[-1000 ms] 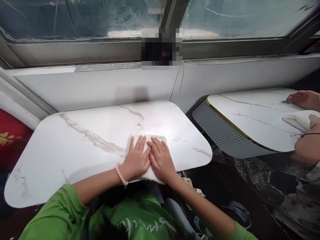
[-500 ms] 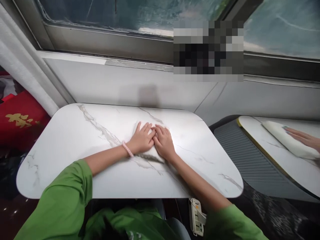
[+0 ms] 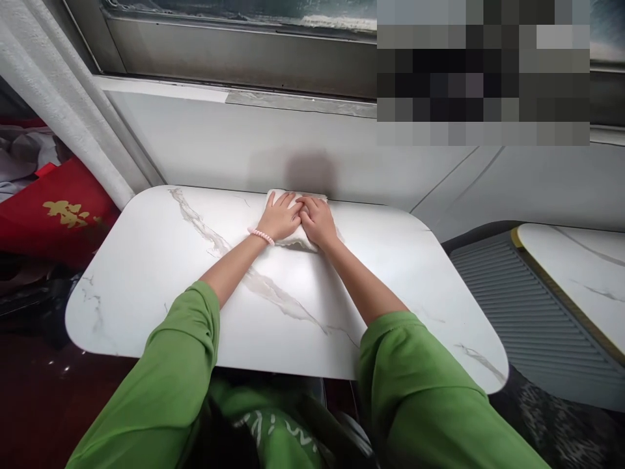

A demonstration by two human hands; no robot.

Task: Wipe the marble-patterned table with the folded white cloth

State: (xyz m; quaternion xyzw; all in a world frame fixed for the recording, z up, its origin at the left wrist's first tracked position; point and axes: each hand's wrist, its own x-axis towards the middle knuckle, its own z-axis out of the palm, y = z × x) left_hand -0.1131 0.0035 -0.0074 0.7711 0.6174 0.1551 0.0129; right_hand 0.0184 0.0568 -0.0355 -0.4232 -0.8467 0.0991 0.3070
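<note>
1 pale curtain (image 3: 73, 98) hangs at left beside a white wall (image 3: 219, 140) beneath a grey-framed window (image 3: 234, 45).

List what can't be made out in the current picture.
All in the head view:
Middle of the cloth: covered by the left hand and right hand.
Table surface under the cloth: hidden by it.
Rest of the second table: cut off by the right edge.
Part of the window: masked by pixelation.

Cloth (image 3: 299, 240) partly hidden under the hands (image 3: 280, 220)
</note>
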